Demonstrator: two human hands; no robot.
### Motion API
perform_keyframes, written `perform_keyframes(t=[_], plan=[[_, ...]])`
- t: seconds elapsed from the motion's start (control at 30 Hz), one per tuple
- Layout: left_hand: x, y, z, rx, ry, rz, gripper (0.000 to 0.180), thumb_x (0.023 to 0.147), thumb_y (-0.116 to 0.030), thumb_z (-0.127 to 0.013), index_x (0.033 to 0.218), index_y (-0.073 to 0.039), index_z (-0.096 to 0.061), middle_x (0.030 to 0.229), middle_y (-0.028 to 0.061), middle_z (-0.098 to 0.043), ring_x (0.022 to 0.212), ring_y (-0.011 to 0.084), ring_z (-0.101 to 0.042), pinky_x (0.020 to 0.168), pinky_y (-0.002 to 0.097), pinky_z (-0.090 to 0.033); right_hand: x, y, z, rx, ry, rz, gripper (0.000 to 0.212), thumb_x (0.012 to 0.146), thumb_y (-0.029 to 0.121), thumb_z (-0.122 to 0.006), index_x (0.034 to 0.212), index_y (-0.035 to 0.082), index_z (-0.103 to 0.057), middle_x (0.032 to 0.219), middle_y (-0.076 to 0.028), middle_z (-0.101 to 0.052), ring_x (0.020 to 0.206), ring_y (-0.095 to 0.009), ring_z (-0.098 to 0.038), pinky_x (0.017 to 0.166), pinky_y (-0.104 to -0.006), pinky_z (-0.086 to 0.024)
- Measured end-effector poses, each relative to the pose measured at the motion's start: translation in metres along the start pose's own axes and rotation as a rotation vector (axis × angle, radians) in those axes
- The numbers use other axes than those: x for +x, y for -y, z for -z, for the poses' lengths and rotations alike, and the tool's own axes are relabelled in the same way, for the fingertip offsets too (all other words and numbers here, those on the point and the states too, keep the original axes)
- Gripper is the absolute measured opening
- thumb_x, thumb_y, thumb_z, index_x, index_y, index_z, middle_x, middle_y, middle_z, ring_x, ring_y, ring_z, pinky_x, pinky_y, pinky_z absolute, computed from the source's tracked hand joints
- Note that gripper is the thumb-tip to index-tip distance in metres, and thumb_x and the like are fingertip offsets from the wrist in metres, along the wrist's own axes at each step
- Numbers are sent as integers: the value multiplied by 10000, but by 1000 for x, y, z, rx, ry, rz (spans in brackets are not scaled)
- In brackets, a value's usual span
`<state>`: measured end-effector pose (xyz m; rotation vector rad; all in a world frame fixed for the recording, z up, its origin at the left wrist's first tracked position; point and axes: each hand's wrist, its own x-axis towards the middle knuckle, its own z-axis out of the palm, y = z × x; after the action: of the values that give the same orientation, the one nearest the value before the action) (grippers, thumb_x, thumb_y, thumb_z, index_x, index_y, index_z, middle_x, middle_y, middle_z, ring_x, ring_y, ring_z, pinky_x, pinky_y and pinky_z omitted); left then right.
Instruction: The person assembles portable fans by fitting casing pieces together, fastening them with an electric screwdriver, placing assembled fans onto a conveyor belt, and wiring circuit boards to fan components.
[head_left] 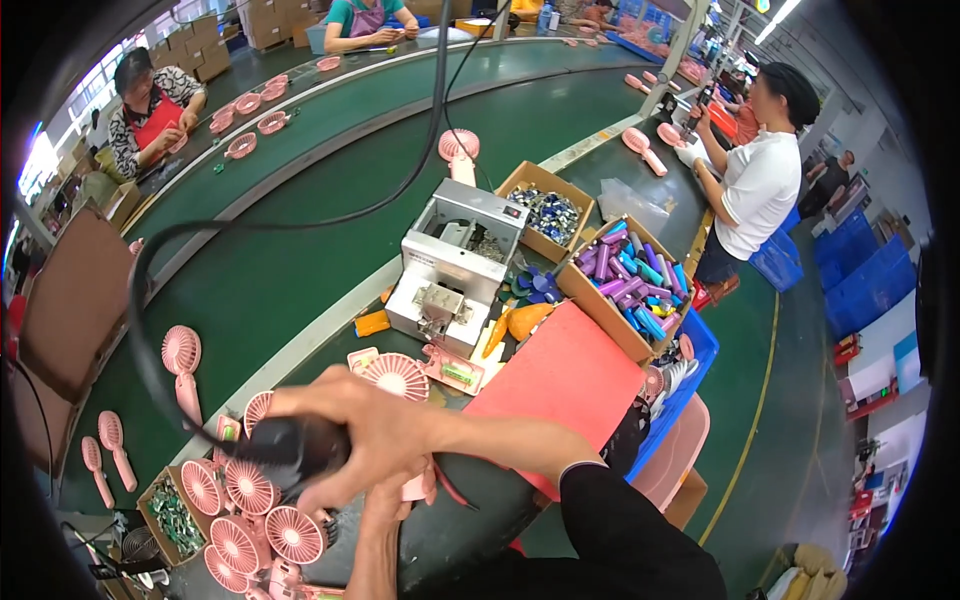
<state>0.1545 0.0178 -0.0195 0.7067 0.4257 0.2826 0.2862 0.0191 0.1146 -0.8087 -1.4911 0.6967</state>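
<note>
My right hand (375,425) wraps round a black corded power tool (290,445), probably an electric screwdriver; its tip is hidden. My left hand (395,490) lies just below, partly covered by the right. Its fingers close on a pink handheld fan piece (414,488), of which only a small part shows. Just beyond the hands lie a round pink fan grille (396,376) and an opened pink handle (455,370) with a green part inside. Several pink fan heads (250,485) are piled left of my hands.
A grey metal machine (455,265) stands ahead, beside a box of small metal parts (548,210) and a box of purple and blue battery cells (630,275). A red mat (560,385) lies at right. The tool's black cable (270,225) arches over the green conveyor (300,290). Co-workers sit or stand beyond.
</note>
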Motion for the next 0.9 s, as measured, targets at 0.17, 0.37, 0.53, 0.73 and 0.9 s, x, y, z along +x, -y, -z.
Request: perform_keyframes(t=[0.17, 0.37, 0.53, 0.73, 0.9], plan=[[4, -4, -6, 20, -66, 12, 251, 771, -32, -606, 987, 56, -514, 709, 135, -562, 452, 176, -519, 349, 296, -431, -6, -18, 9, 141, -256, -181, 561, 626, 292, -841, 1023, -6, -579, 704, -40, -587, 580, -129, -515, 566, -269, -433], [3, -2, 6, -59, -69, -106, 366, 827, -39, -586, 1162, 23, -451, 687, 120, -541, 516, 196, -545, 449, 326, -472, -4, 14, 57, 399, -442, 95, 537, 813, 346, -745, 1060, -74, -517, 790, -163, -615, 537, -182, -601, 483, -304, -524], [5, -1, 1, -97, -74, -163, 418, 824, -24, -577, 1208, 0, -412, 687, 123, -537, 519, 196, -541, 459, 329, -465, -3, 28, 79, -225, -868, 266, 286, 694, -124, -624, 965, -54, -567, 708, -74, -617, 528, -103, -567, 496, -229, -467], [3, 2, -1, -94, -64, -154, 418, 827, -28, -576, 1210, -3, -410, 699, 123, -535, 528, 195, -544, 462, 330, -467, 1, 8, 87, -231, -869, 142, 280, 727, -75, -706, 963, -42, -560, 722, -70, -621, 545, -99, -571, 499, -227, -465], [3, 1, 3, -115, -52, -183, 389, 834, -40, -585, 1186, -8, -421, 705, 122, -535, 529, 199, -549, 459, 337, -470, 6, -1, 83, -207, -855, 10, 247, 730, -56, -715, 936, -36, -579, 737, -55, -616, 539, -105, -578, 494, -232, -452]])
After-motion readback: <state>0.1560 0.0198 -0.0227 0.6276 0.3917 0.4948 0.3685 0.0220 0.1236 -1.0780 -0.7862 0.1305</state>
